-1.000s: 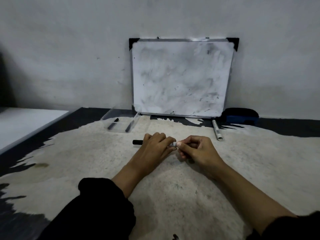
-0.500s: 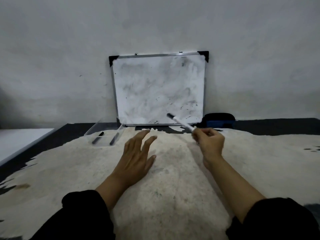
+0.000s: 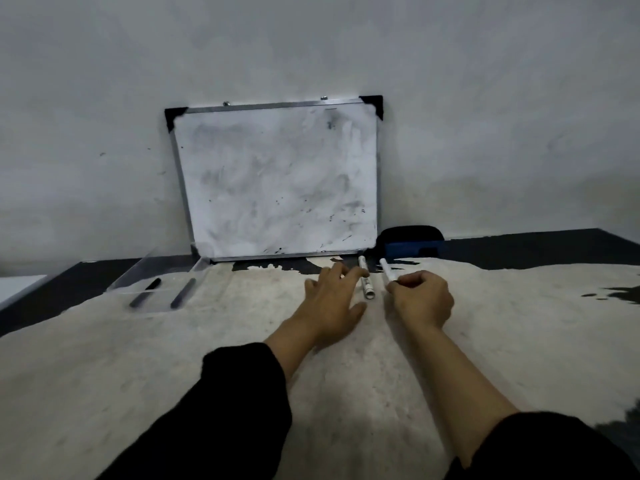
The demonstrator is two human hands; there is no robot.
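Observation:
My right hand [image 3: 420, 301] grips a white marker [image 3: 386, 269] whose far end points away toward the wall, low over the table. A second white marker [image 3: 366, 283] lies on the table just left of it. My left hand [image 3: 330, 299] rests on the table with fingers stretched out, its fingertips at that lying marker; real contact is unclear. A smudged whiteboard [image 3: 277, 181] leans against the wall behind both hands.
A black and blue eraser [image 3: 410, 241] sits to the right of the board's foot. A clear tray [image 3: 138, 271] at the left holds two dark pens [image 3: 146, 292] [image 3: 183, 292]. A pale patchy cover [image 3: 173, 358] lies over the dark table.
Both hands held one marker together at first. The right hand then raised it toward the board and has now lowered it; the left hand let go and slid right to the lying marker.

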